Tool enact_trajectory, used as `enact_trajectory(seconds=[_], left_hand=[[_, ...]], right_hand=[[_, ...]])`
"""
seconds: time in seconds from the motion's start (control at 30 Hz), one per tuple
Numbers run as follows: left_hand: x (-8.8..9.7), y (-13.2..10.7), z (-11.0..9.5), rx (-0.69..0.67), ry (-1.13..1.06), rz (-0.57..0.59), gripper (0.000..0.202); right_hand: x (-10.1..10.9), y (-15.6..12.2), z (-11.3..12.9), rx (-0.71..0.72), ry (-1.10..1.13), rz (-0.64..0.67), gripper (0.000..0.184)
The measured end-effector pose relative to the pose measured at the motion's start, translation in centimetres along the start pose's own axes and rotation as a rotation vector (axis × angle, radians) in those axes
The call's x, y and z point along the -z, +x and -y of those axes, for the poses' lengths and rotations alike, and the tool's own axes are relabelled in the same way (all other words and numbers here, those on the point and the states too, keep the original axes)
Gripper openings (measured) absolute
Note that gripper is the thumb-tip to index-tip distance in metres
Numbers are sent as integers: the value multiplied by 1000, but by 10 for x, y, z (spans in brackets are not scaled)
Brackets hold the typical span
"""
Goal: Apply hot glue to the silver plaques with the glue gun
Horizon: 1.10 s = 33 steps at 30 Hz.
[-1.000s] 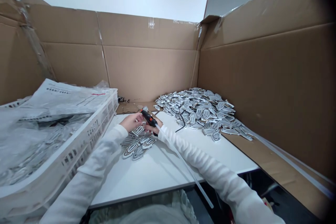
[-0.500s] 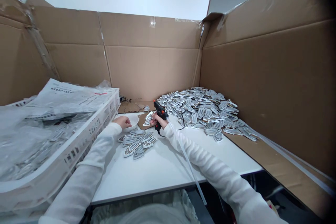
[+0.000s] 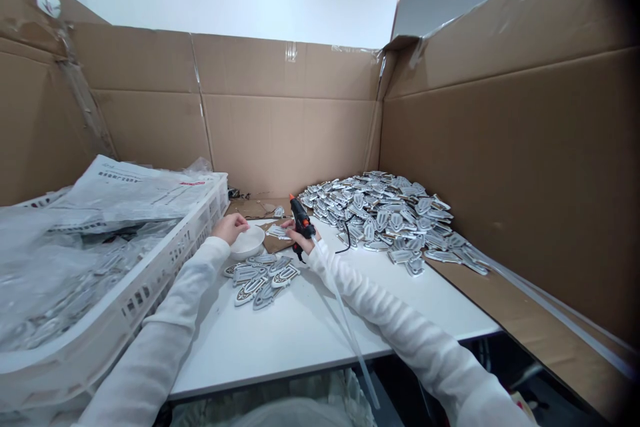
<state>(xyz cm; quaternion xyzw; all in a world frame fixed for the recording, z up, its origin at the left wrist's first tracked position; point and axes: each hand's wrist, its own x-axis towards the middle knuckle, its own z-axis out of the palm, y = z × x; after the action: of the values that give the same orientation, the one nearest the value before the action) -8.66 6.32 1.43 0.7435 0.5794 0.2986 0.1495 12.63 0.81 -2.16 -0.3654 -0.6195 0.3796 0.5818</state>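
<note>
Hands apart here, with the white bowl (image 3: 246, 253) between them! The left hand (image 3: 229, 229) sits at the bowl's left rim, fingertips drawn together; whether anything is pinched there, I cannot tell. Over on the other side, the right hand (image 3: 304, 241) is wrapped around the glue gun (image 3: 301, 217), orange nozzle pointing up and away, and a flat grey-white piece (image 3: 278, 232) shows at its fingertips, above the brown card (image 3: 273, 244). Nearer the wearer, below both hands, lies a loose cluster (image 3: 263, 280) of similar pieces; beyond the right hand rises the big heap (image 3: 383, 210). The step looks like picking something small from the bowl, gun at the ready. The next move, I'd judge, calls for a delicate left-hand pinch, a steady piece and fingers clear of that nozzle.
</note>
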Motion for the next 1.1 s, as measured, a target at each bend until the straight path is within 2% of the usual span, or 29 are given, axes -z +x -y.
enact_trajectory(seconds=[0.13,0.23,0.43,0.7,0.8,0.9,1.0,1.1], left_hand=[[-3,-8,-24,-82,-497,91,32],[-9,-17,-43,-134,-611,116,34],[-18,-27,-56,-237,-558,82,28],[-28,-29,-56,-275,-434,15,27],[-30,-31,-57,-343,-357,21,27],[-29,-34,-59,-430,-234,8,27],[-28,-37,-62,-448,-117,-36,25],[-29,-39,-62,-451,-48,-32,29]], right_hand=[[3,-2,-1,75,-128,-115,28],[3,1,-5,54,-86,-143,25],[1,6,-9,-39,80,-137,25],[0,3,-5,-55,29,-170,24],[0,3,-6,-17,8,-206,24],[0,2,-5,38,-49,-183,20],[1,1,-3,45,-65,-171,18],[0,0,-1,54,-59,-159,17]])
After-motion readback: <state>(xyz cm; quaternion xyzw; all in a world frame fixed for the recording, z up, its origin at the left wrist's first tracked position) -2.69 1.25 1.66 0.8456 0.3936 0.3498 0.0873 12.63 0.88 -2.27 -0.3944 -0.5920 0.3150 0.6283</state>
